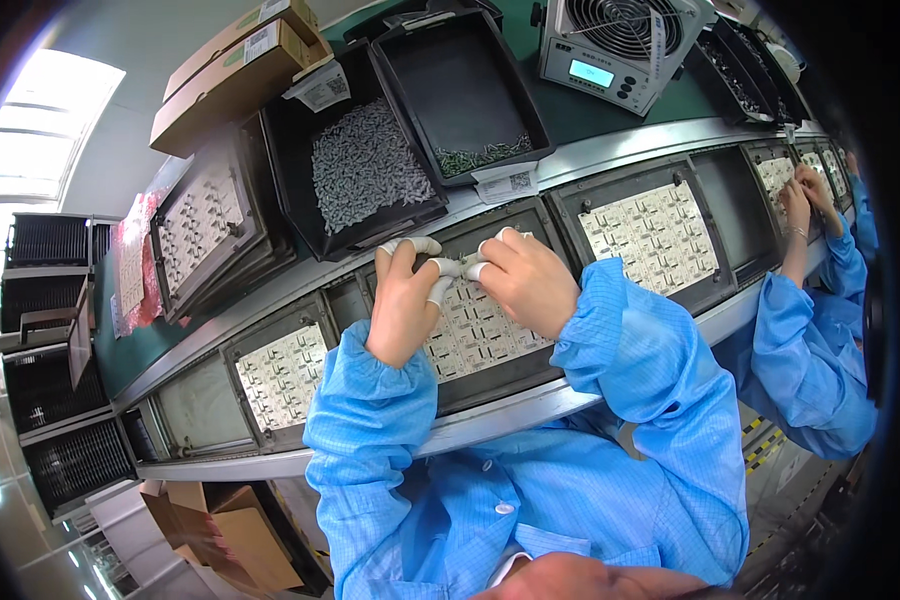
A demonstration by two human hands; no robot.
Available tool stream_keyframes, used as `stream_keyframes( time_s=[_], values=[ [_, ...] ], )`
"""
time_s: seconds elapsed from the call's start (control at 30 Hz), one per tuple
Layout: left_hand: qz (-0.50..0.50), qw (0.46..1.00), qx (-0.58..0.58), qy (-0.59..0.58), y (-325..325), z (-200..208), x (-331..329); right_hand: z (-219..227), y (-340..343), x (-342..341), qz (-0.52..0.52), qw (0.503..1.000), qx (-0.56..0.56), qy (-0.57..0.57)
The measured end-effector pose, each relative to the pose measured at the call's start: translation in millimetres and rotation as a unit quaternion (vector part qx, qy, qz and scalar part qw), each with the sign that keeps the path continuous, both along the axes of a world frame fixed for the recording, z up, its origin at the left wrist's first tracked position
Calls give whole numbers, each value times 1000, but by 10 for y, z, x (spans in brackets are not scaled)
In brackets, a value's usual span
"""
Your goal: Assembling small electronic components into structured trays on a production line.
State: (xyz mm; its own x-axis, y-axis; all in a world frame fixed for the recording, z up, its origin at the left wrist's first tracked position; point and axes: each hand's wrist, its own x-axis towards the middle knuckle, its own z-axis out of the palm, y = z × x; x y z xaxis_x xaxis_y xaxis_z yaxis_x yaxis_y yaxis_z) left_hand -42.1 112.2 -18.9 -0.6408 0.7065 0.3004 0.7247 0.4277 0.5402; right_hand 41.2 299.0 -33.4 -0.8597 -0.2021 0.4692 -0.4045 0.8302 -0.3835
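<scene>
A white circuit board panel (pixel 485 335) with rows of small dark parts lies in a black frame (pixel 470 395) on the conveyor in front of me. My left hand (pixel 402 300) bends over its far left edge, fingers drawn together in white finger cots. Across from it, my right hand (pixel 530 285) rests over the panel's far side, thumb and fingers pinched and also in white cots. The fingertips of both hands nearly meet above the board. Whatever small piece they hold is too tiny and covered to make out.
Beyond the conveyor rail (pixel 560 165) stand a black bin of small grey components (pixel 365 165) and a bin with greenish parts (pixel 485 155). A fan unit (pixel 610 60) is farther right. More framed boards (pixel 655 235) sit on the conveyor; a co-worker's hands (pixel 805 195) work at right.
</scene>
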Motion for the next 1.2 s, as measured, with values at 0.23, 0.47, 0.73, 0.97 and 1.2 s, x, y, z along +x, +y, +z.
stream_keyframes(
  time_s=[0.23,0.47,0.73,0.97,1.2],
  values=[
    [-12,1000,-24,14,-4,47,-2,-13,-27,-7,0,1000,27,-16],
    [-65,970,-122,202,94,75,85,48,-39,34,24,996,80,-22],
    [15,998,63,-28,-19,69,53,15,21,40,34,997,12,-64],
    [33,999,8,34,-121,177,182,99,107,52,67,997,1,-31],
    [7,999,13,31,-76,138,263,83,-57,124,7,994,102,-34]
  ],
)
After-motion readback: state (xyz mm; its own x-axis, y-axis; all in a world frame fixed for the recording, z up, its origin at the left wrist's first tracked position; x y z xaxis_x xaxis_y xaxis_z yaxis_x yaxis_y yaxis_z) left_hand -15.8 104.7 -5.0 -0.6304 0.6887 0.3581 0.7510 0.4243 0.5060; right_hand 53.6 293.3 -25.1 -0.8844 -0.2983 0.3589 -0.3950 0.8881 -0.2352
